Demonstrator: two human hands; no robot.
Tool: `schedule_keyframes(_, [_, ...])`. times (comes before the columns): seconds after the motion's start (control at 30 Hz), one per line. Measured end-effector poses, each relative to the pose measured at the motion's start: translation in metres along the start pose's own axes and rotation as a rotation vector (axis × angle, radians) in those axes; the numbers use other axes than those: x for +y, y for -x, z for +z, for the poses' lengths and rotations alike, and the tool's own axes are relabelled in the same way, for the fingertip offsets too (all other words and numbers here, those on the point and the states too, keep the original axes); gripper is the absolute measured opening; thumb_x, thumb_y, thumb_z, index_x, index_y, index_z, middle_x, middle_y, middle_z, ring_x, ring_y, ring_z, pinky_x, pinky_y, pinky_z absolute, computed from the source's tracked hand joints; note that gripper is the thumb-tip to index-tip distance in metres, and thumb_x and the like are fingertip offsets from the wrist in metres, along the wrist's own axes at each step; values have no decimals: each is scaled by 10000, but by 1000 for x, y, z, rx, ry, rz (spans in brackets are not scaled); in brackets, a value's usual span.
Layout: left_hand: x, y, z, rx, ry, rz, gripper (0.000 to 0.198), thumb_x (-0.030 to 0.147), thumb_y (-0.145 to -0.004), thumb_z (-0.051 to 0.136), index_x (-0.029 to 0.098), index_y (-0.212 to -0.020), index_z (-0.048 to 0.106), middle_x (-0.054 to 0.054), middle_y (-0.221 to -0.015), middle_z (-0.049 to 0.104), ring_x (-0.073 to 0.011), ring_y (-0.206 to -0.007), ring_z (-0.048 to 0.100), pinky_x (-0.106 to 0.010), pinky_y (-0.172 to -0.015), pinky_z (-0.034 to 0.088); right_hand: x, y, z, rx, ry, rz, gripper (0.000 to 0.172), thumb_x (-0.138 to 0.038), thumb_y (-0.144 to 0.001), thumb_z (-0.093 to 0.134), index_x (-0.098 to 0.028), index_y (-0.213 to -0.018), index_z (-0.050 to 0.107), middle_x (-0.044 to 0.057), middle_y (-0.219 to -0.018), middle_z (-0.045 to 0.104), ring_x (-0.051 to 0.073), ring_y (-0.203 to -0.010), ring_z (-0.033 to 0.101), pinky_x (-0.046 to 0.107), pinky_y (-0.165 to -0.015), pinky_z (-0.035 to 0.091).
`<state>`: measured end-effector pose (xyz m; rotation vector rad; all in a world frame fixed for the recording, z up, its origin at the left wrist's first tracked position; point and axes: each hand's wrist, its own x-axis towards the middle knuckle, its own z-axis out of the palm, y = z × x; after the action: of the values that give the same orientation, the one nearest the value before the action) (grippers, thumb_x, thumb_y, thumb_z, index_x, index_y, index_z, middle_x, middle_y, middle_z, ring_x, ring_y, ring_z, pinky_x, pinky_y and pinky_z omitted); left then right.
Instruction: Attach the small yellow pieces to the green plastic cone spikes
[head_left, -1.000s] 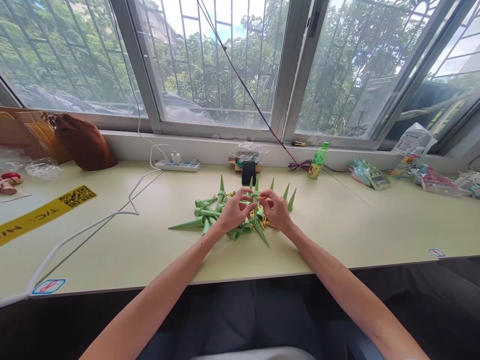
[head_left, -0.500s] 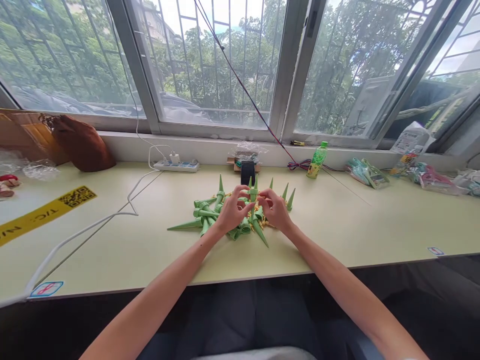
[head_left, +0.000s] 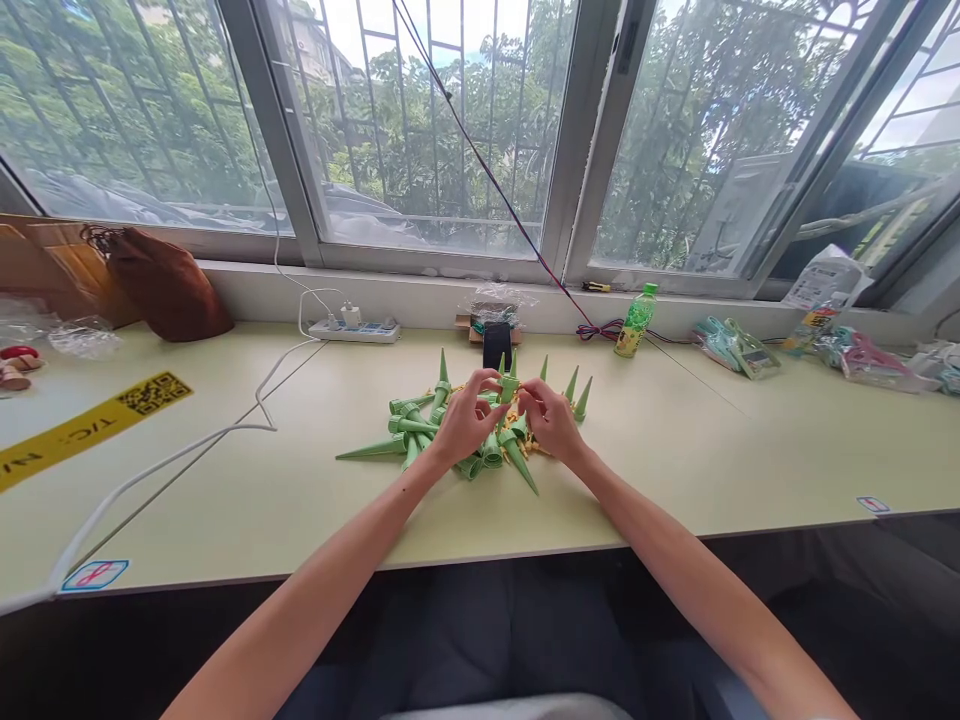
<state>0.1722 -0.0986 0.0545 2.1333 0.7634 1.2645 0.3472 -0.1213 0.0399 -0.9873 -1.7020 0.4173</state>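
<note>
Between my hands, above the pile, is a green plastic watering spike (head_left: 509, 388) with a wide collar. My left hand (head_left: 469, 420) grips it from the left, thumb and fingers curled round its side. My right hand (head_left: 551, 418) is closed in a pinch close to the spike's right side; what its fingertips hold is too small to make out. Beneath and left of my hands lie several more green spikes (head_left: 409, 425), tangled together. A few stand point up, such as the green cone (head_left: 583, 398) at the right. Small yellow pieces (head_left: 532, 447) are scattered among them, partly hidden by my hands.
Behind the pile stand a black phone-like object (head_left: 496, 345) and a small box with clear plastic. A green drink bottle (head_left: 635, 322) is at the back right, bagged items farther right. A power strip (head_left: 355, 330) and white cable (head_left: 259, 400) lie left, beside a brown pouch (head_left: 169, 285).
The held spike has tilted slightly, its collar turning towards my right hand. Both hands stay in nearly the same place, and the pile looks unchanged.
</note>
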Motion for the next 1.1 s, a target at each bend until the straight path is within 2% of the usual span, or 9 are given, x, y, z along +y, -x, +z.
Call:
schedule_keyframes(0.37, [2,1,-1,-20,-42,-5,388,435,-874,585,237,-1173,439,-62,-1090,635,-36,-469,497,-180,-464,433,-1,-1,-1,6,44,39,347,-488,-979,360,-215,-797,473,-21,-590,557,103,-465,459,218,-499,385])
schedule_keyframes(0.73, [-3,-1,1,40,-57,-34,324,401,-901,547,230,-1156,444,-55,-1067,617,-39,-475,512,-182,-478,445,-1,0,-1,66,19,15,310,-460,-977,395,-206,-837,505,-16,-663,551,91,-470,465,212,-481,379])
schedule_keyframes(0.8, [-4,-2,2,63,-55,-57,325,418,-891,560,220,-1128,459,-43,-1004,615,-49,-480,522,-183,-467,441,-2,0,-2,94,24,18,312,-466,-974,400,-206,-852,522,-17,-663,538,92,-474,467,214,-481,386])
schedule_keyframes(0.9, [-3,-3,2,77,4,-120,307,470,-901,533,205,-1050,495,-4,-796,616,-72,-444,519,-183,-423,415,-1,0,-2,123,27,10,312,-468,-967,415,-207,-861,549,-14,-669,531,94,-478,466,218,-476,389])
schedule_keyframes(1.0, [-2,-4,2,41,109,-208,322,517,-931,455,201,-959,510,31,-583,591,-90,-362,486,-187,-369,373,1,-1,-2,120,27,-26,316,-462,-966,426,-207,-861,579,7,-720,561,101,-499,473,228,-479,394])
schedule_keyframes(1.1, [-2,-5,2,-4,219,-286,361,560,-928,434,206,-893,492,37,-511,595,-102,-307,462,-192,-319,323,2,-1,-2,83,46,-63,335,-467,-968,425,-209,-879,620,35,-781,594,115,-537,493,242,-499,411])
